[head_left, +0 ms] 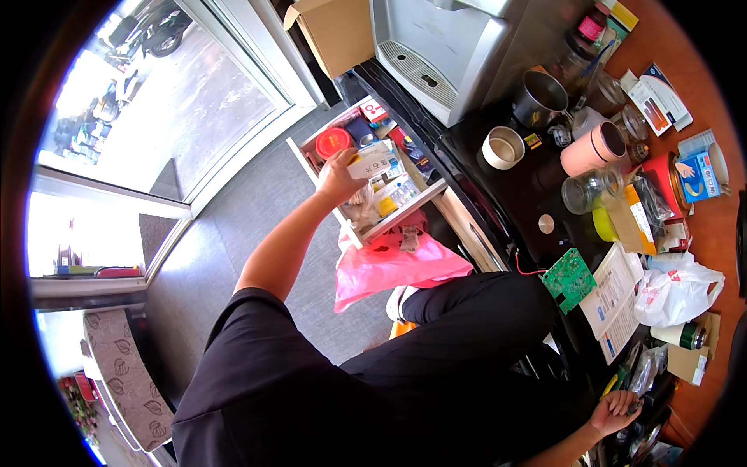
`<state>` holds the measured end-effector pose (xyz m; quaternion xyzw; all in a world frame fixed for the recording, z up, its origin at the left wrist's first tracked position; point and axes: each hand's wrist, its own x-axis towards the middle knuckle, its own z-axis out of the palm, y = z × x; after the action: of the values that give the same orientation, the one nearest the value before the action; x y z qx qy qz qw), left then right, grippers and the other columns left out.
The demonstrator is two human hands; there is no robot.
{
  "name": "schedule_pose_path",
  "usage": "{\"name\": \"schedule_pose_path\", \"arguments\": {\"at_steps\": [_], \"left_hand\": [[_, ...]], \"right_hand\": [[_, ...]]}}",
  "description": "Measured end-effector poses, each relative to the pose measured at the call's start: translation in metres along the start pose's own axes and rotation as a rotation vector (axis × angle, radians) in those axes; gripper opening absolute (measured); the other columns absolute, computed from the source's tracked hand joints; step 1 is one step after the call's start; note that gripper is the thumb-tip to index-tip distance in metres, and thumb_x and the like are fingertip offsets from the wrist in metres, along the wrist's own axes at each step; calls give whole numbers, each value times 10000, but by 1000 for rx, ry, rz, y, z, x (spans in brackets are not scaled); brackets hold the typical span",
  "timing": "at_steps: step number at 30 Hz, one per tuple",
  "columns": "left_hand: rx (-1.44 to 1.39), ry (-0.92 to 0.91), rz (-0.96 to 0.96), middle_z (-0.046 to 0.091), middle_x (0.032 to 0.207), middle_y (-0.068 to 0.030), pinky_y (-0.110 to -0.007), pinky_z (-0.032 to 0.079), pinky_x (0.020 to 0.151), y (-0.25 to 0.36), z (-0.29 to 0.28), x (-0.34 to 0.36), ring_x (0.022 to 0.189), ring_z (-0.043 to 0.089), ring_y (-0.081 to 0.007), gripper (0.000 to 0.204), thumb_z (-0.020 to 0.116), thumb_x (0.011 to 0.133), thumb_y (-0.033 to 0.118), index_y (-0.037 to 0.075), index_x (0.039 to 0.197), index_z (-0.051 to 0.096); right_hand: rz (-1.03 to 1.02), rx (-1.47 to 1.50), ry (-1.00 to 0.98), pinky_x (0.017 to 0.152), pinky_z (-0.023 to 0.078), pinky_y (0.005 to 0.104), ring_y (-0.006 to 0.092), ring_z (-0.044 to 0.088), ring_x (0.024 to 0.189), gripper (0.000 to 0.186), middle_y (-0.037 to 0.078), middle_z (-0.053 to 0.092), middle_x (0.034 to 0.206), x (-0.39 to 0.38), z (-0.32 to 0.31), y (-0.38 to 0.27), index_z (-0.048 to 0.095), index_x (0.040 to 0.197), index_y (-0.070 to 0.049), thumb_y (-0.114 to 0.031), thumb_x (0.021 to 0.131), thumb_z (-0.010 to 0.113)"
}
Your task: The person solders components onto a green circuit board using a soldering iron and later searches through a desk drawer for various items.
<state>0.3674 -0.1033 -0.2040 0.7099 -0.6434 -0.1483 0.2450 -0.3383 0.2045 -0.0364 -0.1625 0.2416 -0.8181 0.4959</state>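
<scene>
Over an open white drawer (363,238), my left hand (339,179) grips a small white box (373,161) by its near end. Beneath and around that box lie a round red-lidded container (333,142), a dark blue box (361,131), a red-and-white box (373,111) and clear packets with yellow parts (395,194). Far to the lower right, my right hand (615,412) rests by the cluttered counter edge with its fingers curled. A small dark thing shows at its fingertips, too small to name.
A pink plastic bag (401,265) hangs under the drawer's front. On the black counter stand a water dispenser (436,54), a metal pot (540,99), a white cup (503,148), a pink tumbler (593,149) and a green circuit board (569,280). A glass door (187,78) is at left.
</scene>
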Motion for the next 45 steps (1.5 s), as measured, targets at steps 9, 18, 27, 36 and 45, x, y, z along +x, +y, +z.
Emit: {"name": "schedule_pose_path", "arguments": {"at_steps": [9, 18, 27, 36, 45], "left_hand": [[-24, -41, 92, 600, 1219, -134, -399, 454, 1012, 22, 46, 7, 1164, 566, -317, 660, 830, 645, 217, 55, 1238, 593], [-132, 63, 16, 515, 1332, -179, -412, 406, 1063, 72, 125, -4, 1252, 469, -361, 669, 825, 672, 190, 28, 1264, 558], [-70, 143, 161, 421, 1460, -204, -489, 274, 1147, 59, 128, 9, 1380, 342, -394, 531, 721, 824, 257, 57, 1288, 557], [-221, 841, -691, 490, 1379, -220, -426, 307, 1133, -48, 70, -87, 1294, 441, -400, 615, 626, 900, 279, -34, 1386, 416], [-1147, 295, -1125, 548, 1305, -135, -447, 448, 952, -97, 76, -90, 1099, 586, -280, 665, 460, 955, 580, 60, 1369, 461]], "right_hand": [[-86, -36, 186, 419, 214, 220, 62, 266, 440, 255, -27, 288, 563, 0, 21, 12, 438, 765, -102, -175, 982, 551], [-64, -45, 127, 417, 209, 220, 61, 263, 446, 226, -26, 284, 579, 0, 11, 6, 455, 795, -88, -173, 978, 557], [-54, -37, 92, 421, 216, 220, 60, 283, 455, 180, -22, 306, 595, 1, 7, 8, 491, 831, -73, -163, 973, 555], [-82, -58, 155, 419, 231, 217, 71, 263, 429, 295, -19, 291, 561, 1, 13, 8, 386, 744, -109, -175, 981, 548], [-71, -49, 138, 426, 224, 220, 70, 257, 432, 311, -22, 286, 566, 0, 19, 10, 372, 728, -114, -169, 989, 533]]}}
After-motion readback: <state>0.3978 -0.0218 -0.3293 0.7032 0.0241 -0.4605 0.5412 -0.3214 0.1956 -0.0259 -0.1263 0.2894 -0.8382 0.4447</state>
